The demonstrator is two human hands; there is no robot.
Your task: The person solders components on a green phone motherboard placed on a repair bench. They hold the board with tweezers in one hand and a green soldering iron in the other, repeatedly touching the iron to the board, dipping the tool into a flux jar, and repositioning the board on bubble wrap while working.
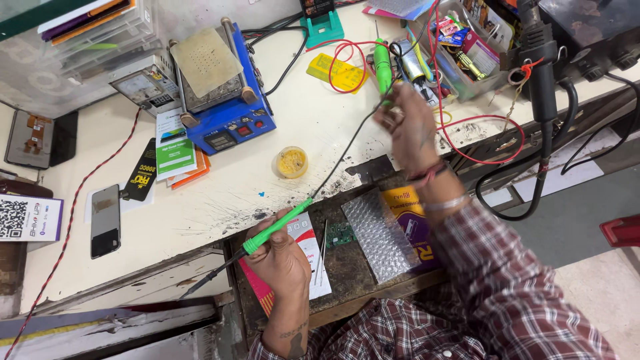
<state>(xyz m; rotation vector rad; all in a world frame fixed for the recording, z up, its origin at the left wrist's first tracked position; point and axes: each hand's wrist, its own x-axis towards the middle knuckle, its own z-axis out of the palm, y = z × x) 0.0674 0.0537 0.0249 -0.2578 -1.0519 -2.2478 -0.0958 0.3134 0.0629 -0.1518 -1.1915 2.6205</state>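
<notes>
hands at a repair bench: left hand grips a green soldering iron, its tip beside a small circuit board; right hand is raised, pinching a thin black wire near a blue heating station and a yellow paste tin.

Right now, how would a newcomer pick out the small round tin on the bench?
Start at the blue machine at the back of the pale bench. Just to its right, and beyond the left hand, sits the small round tin. It alone is round with yellow contents; the things around it are flat cards and cables.
</notes>
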